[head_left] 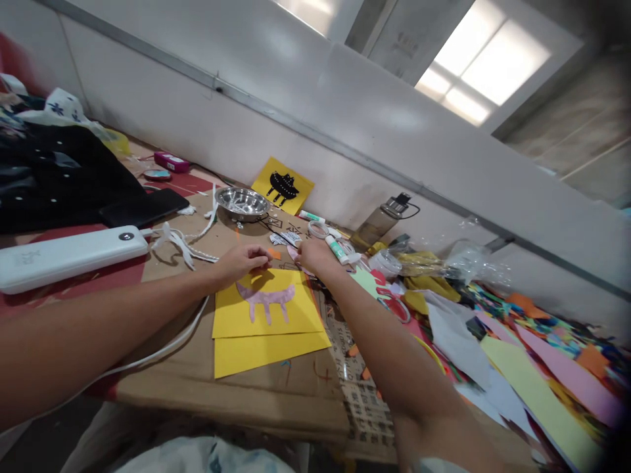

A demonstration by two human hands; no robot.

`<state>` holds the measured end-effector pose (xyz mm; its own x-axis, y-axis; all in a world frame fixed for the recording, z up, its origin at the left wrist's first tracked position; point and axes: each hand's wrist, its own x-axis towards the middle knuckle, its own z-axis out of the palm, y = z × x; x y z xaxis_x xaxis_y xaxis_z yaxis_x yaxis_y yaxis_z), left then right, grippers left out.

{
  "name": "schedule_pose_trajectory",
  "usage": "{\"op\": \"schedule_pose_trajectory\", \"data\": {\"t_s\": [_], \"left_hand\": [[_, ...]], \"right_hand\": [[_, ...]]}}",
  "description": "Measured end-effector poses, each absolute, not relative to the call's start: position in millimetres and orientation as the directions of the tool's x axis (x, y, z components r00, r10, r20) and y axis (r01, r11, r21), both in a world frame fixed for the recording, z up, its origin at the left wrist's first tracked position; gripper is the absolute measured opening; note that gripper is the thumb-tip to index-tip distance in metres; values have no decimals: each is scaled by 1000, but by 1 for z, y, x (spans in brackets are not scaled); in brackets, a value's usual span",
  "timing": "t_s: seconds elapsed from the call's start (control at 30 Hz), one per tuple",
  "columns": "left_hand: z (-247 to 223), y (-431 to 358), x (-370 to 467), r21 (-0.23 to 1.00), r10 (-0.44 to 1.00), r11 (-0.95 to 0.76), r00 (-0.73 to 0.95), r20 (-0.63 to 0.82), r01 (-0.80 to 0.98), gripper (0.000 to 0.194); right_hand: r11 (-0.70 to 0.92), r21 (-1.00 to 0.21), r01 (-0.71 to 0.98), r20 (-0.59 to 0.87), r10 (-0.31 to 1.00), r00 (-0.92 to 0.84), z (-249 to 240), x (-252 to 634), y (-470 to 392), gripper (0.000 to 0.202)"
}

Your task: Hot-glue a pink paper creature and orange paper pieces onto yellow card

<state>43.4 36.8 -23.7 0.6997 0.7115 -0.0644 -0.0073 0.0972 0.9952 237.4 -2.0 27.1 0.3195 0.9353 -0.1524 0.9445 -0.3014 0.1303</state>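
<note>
My left hand (245, 261) rests over the top left edge of a yellow paper card (269, 322), its fingers curled in towards the thumb. Whether something small is between the fingertips, I cannot make out. A purple paper shape (267, 293) with a curved body and three legs lies on the card. Under it a second yellow sheet (266, 358) sticks out at the front. My right hand (315, 256) is closed at the card's top right, around what looks like a thin dark stick (280, 235) pointing up and left. A small orange scrap (275, 254) lies between the hands.
Behind are a metal bowl (242, 203), a yellow card with a black shape (283, 187), a glue stick (337, 250) and a bottle (379, 223). Left lie a white power strip (73, 255) and cord; right, scissors (397, 307) and heaped coloured paper (537, 374).
</note>
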Motion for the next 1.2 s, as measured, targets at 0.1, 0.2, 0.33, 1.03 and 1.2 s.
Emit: {"op": "schedule_pose_trajectory", "data": {"t_s": [0.1, 0.2, 0.33, 1.03, 1.2], "left_hand": [[-23, 36, 44, 992, 703, 117, 709, -56, -37, 6], [-26, 37, 45, 992, 706, 113, 707, -47, -48, 6], [-30, 39, 46, 996, 702, 87, 711, -41, -29, 5], [-34, 41, 48, 993, 707, 110, 705, -47, -45, 6], [-34, 41, 48, 990, 708, 124, 705, -39, -70, 5]], "right_hand": [[-309, 226, 924, -222, 907, 358, 24, 241, 12, 32], [-289, 285, 914, -290, 883, 370, 23, 250, 23, 32], [-259, 324, 910, -331, 870, 365, 22, 261, 36, 44], [-197, 204, 959, -427, 863, 269, 34, 260, 38, 27], [-206, 49, 977, -369, 906, 210, 34, 265, 29, 19]]}}
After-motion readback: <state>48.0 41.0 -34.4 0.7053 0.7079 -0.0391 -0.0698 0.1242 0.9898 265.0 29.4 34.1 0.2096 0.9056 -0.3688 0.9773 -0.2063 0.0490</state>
